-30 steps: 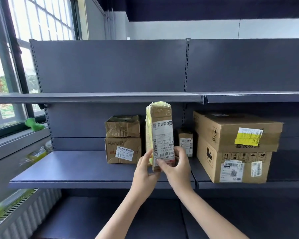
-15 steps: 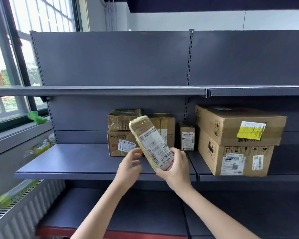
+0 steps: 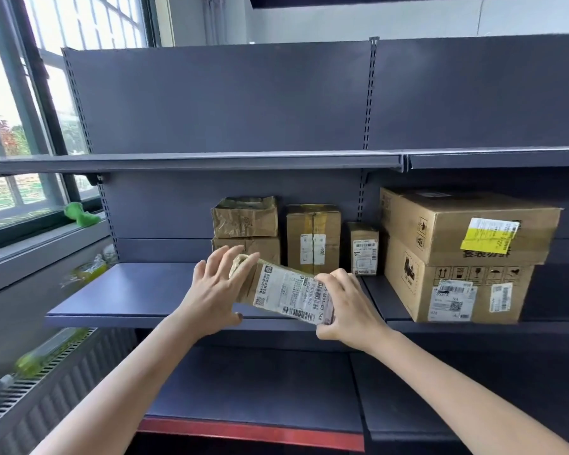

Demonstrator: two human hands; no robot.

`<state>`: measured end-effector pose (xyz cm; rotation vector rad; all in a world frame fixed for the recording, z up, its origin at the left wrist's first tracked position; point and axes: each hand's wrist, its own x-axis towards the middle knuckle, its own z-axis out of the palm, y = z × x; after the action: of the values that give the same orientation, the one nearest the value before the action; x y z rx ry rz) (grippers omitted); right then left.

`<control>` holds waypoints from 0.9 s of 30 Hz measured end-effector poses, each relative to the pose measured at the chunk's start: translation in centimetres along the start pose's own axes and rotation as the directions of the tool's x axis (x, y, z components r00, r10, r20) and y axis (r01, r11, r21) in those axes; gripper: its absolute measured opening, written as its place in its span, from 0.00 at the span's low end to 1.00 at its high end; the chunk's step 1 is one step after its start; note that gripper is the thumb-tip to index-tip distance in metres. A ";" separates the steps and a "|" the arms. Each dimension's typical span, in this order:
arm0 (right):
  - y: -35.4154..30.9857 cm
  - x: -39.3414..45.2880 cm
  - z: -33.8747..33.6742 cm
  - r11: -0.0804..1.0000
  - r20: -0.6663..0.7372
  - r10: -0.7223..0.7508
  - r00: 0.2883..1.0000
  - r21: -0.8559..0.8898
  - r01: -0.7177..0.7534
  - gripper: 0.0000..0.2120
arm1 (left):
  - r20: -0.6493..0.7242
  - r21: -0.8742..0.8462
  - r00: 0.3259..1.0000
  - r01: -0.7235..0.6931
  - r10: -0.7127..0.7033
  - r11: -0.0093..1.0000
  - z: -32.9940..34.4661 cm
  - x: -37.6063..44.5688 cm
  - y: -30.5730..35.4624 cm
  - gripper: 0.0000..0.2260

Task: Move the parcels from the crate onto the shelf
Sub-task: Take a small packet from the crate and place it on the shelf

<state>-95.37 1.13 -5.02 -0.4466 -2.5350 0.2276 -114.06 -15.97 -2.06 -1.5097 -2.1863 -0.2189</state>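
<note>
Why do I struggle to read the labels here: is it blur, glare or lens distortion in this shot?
Head view: daylight from the window blows out the left edge. The shelf lines bow from the wide-angle lens. The parcel, held by the right hand with the left hand against it, has a softly smeared label; objects on the sill are motion-blurred.

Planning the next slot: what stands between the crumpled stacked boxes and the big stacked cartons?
In the head view, two upright parcels: a taped box and a small labelled box.
</note>
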 end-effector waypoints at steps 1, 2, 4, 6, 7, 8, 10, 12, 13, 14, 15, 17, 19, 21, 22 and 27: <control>-0.1 0.1 -0.1 1.000 0.012 -0.016 1.000 -0.003 0.016 0.35 | -0.023 0.021 0.999 -0.042 0.043 0.999 0.0 -0.1 0.0 0.47; -0.2 0.1 -0.2 0.999 0.022 -0.032 0.999 -0.006 0.033 0.35 | -0.061 0.023 0.995 -0.084 0.085 0.996 -0.1 -0.1 0.1 0.45; -0.4 0.2 -0.3 0.998 0.034 -0.054 0.998 -0.009 0.054 0.36 | -0.158 -0.025 0.978 -0.138 0.133 0.990 -0.1 -0.2 0.0 0.38; -0.4 0.2 -0.4 0.998 0.045 -0.057 0.997 0.004 0.057 0.36 | -0.202 -0.096 0.971 -0.152 0.130 0.984 -0.2 -0.3 0.0 0.32; -0.4 0.2 -0.5 0.998 0.048 -0.056 0.997 0.015 0.055 0.37 | -0.215 -0.121 0.968 -0.157 0.129 0.980 -0.2 -0.3 -0.1 0.31; -0.3 0.2 -0.5 0.998 0.047 -0.057 0.997 0.023 0.056 0.37 | -0.226 -0.133 0.965 -0.164 0.131 0.977 -0.2 -0.3 -0.1 0.30; -0.3 0.3 -0.5 0.998 0.041 -0.061 0.997 0.027 0.060 0.37 | -0.243 -0.133 0.960 -0.172 0.136 0.976 -0.2 -0.2 -0.1 0.29; -0.2 0.5 -0.5 0.998 0.037 -0.065 0.997 0.023 0.064 0.37 | -0.261 -0.121 0.956 -0.173 0.137 0.978 -0.1 -0.2 -0.1 0.29; -0.2 0.5 -0.5 0.997 0.032 -0.069 0.997 0.020 0.068 0.37 | -0.273 -0.117 0.953 -0.172 0.134 0.978 -0.1 -0.2 -0.1 0.29; -0.1 0.6 -0.5 0.997 0.023 -0.076 0.997 0.018 0.075 0.37 | -0.285 -0.118 0.950 -0.168 0.129 0.979 0.0 -0.2 -0.1 0.29; 0.0 0.6 -0.4 0.996 0.011 -0.083 0.996 0.017 0.083 0.37 | -0.298 -0.121 0.947 -0.160 0.118 0.980 0.0 -0.2 0.0 0.30; 0.1 0.8 -0.4 0.995 -0.018 -0.097 0.995 0.027 0.097 0.38 | -0.324 -0.137 0.942 -0.138 0.087 0.981 0.3 -0.2 -0.1 0.30; 0.1 0.8 -0.5 0.993 -0.064 -0.097 0.993 0.064 0.101 0.39 | -0.340 -0.184 0.939 -0.108 0.040 0.977 0.6 -0.2 -0.2 0.29; 0.3 0.8 -0.5 0.988 -0.129 -0.048 0.991 0.139 0.066 0.42 | -0.348 -0.253 0.937 -0.062 -0.031 0.965 1.0 -0.1 -0.3 0.28; 0.3 0.8 -0.4 0.982 -0.164 -0.002 0.987 0.187 0.033 0.43 | -0.351 -0.285 0.934 -0.036 -0.069 0.958 1.3 -0.1 -0.4 0.29; 0.4 -0.3 1.4 0.842 -0.177 0.311 0.934 0.508 -0.184 0.47 | -0.332 -0.474 0.885 0.142 -0.326 0.869 3.1 -0.8 0.4 0.31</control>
<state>-95.82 1.27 -6.41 -0.5611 -2.0610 0.8317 -114.37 -15.36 -5.18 -1.2439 -2.0526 -1.0770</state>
